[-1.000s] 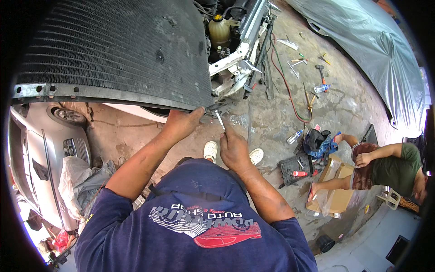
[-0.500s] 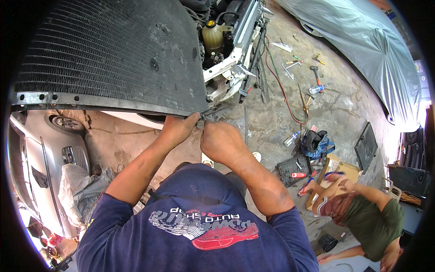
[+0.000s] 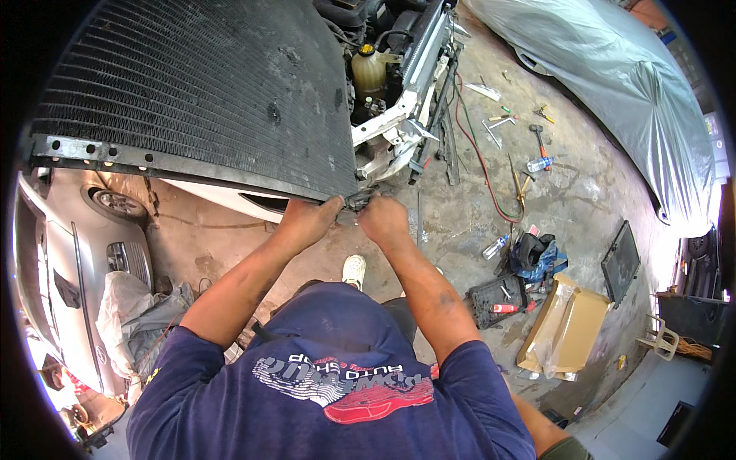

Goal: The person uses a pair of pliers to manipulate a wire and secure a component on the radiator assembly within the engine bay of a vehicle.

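The head view showed a person at work with two bare hands by a big black panel [image 3: 215,92] with wavy fins. The panel spread from the hands toward ten and eleven o'clock, and its near corner sat just above them. The left hand [image 3: 309,218] was at the bottom edge, by that corner. Its fingers went out of sight under the edge and seemed clamped on it, maybe to keep the corner still. The right hand [image 3: 386,218] was just beside it, at three o'clock. Its fingers were curled up close together by a small dark part [image 3: 357,201]. The pinch was hidden, so there was no telling what it held. The two hands were close, perhaps so both could get at one little spot.

At one o'clock was the white car frame [image 3: 383,126], open, with a yellow-capped bottle [image 3: 369,73] behind it. The hammer [image 3: 540,138] and the red hose [image 3: 481,165] lay on the floor toward two o'clock, likely put there to leave foot room. A cardboard box [image 3: 579,326] lay at four o'clock.
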A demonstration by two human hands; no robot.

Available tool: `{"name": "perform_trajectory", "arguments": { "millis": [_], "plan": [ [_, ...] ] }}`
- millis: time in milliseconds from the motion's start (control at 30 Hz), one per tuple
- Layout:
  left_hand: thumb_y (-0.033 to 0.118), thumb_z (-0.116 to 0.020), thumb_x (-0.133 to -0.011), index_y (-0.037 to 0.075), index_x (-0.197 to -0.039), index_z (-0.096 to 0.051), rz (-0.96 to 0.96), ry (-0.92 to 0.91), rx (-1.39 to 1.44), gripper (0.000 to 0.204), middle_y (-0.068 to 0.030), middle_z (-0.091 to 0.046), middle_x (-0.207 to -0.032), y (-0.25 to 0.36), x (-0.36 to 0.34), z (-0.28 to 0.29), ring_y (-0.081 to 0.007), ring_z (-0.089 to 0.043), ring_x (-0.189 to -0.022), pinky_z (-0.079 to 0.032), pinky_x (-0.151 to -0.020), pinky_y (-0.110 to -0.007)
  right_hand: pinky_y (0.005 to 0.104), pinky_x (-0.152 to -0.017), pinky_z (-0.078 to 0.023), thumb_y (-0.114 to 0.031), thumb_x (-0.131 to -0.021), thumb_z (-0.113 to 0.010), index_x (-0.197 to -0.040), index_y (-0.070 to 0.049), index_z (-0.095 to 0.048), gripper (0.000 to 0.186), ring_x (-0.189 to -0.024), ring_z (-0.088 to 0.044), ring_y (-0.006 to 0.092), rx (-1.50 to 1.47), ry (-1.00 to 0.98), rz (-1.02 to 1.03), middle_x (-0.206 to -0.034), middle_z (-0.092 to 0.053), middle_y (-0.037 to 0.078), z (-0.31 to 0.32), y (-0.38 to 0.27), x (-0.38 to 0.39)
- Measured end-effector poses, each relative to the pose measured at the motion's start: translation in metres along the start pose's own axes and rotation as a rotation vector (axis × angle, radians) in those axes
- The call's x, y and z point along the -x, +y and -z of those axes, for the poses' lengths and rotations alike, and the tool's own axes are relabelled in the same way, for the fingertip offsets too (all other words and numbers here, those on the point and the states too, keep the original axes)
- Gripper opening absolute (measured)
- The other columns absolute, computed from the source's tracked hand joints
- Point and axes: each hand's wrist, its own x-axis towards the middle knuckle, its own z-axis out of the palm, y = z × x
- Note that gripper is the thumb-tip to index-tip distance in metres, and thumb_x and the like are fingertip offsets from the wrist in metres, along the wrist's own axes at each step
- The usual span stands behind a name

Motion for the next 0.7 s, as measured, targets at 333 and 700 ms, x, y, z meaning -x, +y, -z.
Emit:
{"name": "perform_trajectory", "arguments": {
  "millis": [333, 700],
  "plan": [
    [0.013, -0.071, -0.095, -0.006, -0.128, -0.062, -0.072, 0.009, 0.017, 0.039, -0.0167, -0.069, -0.124, -0.008, -0.002, -0.002, -0.0243, -0.065, -0.113, -0.051, -0.099, -0.036, 0.0538, -0.079, -0.055, -0.017, -0.099, -0.058, -0.122, 0.000, -0.062, 0.029, -0.088, -0.071, 0.0450, -0.313, 0.009, -0.125, -0.096, -0.072, 0.027, 0.024, 0.010, 0.030],
    [0.014, -0.070, -0.096, -0.006, -0.128, -0.061, -0.084, 0.010, -0.044, 0.039, -0.0170, -0.069, -0.124, -0.016, -0.003, -0.002, -0.0252, -0.065, -0.113, -0.050, -0.099, -0.037, 0.0389, -0.081, -0.053, -0.009, -0.103, -0.051, -0.150, -0.001, -0.051, 0.048, -0.081, -0.068, 0.0317, -0.774, -0.108, -0.088, -0.084, -0.066, 0.018, 0.090, -0.038, 0.092]
  ]
}}
